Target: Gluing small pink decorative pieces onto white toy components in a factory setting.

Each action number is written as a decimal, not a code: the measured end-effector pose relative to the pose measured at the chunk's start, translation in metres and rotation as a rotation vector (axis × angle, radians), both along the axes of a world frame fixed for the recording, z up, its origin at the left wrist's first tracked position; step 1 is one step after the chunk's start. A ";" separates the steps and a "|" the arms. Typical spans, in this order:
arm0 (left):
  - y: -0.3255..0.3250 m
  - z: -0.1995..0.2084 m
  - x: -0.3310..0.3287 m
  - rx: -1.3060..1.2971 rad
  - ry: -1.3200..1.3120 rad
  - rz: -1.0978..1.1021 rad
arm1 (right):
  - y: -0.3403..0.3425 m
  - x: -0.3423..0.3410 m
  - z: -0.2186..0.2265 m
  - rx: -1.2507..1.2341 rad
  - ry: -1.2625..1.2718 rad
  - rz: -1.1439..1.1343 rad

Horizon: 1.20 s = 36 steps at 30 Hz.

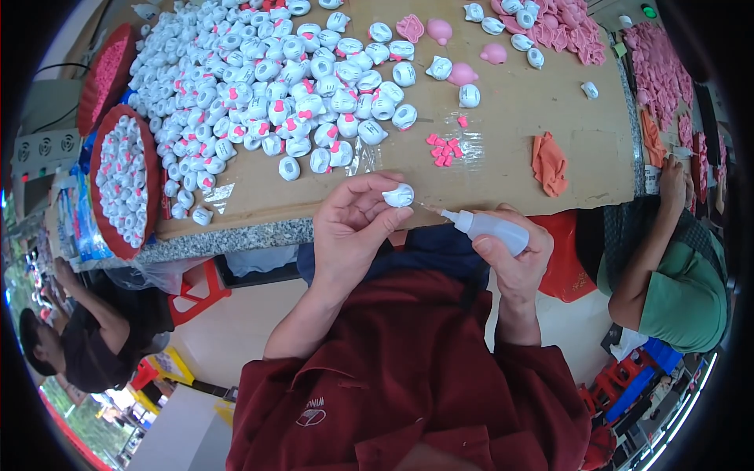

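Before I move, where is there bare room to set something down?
Bare cardboard lies between the small pink bows and the orange cloth, and right of that cloth. The left is crowded with white pieces.

The bottle [496, 231] is smooth translucent plastic, the white piece [399, 195] glossy, the cardboard [518, 110] matt.

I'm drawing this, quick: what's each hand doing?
Left hand: closed, fingertips pinching a small white piece.
Right hand: closed around a squeeze bottle.
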<state>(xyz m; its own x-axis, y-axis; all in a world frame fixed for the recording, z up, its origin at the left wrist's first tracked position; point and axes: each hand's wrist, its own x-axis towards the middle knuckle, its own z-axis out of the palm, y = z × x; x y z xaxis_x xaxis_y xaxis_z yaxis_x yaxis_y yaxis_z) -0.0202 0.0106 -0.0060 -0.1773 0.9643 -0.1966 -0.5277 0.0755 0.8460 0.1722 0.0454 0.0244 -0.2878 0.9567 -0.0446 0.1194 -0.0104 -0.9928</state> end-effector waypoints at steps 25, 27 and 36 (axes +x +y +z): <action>-0.022 0.003 -0.009 -0.074 0.072 -0.005 | 0.017 -0.049 -0.028 0.336 -0.159 -0.026; -0.022 0.003 -0.009 -0.080 0.046 0.005 | 0.016 -0.047 -0.025 0.313 -0.085 -0.054; -0.018 0.004 -0.002 -0.075 0.030 -0.047 | 0.046 -0.031 -0.021 0.486 -0.565 -0.185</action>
